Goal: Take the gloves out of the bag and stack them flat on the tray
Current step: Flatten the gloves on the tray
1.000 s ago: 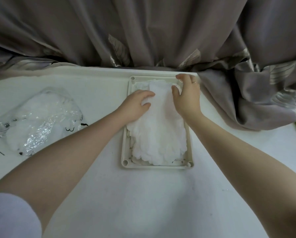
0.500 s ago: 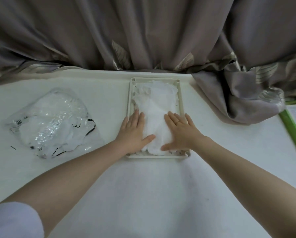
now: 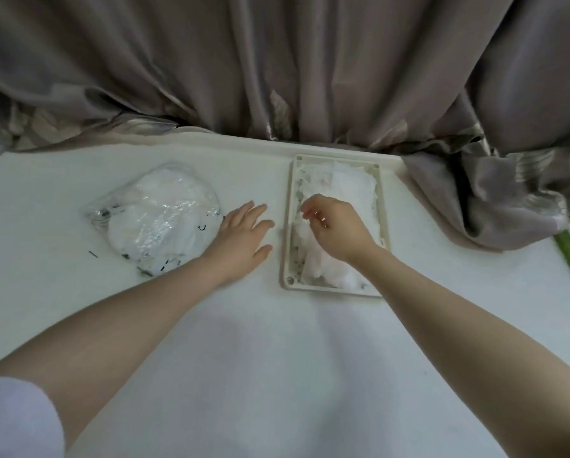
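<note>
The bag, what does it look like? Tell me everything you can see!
The bag is clear, crinkly plastic with small black marks printed on it. It lies flat on the white table, left of the tray, and bulges with white gloves inside. Its opening cannot be made out. The left hand rests open on the table at the bag's right edge, just about touching it.

A white table (image 3: 277,375) stands against a taupe leaf-patterned curtain (image 3: 277,61) whose folds spill onto its far edge.
</note>
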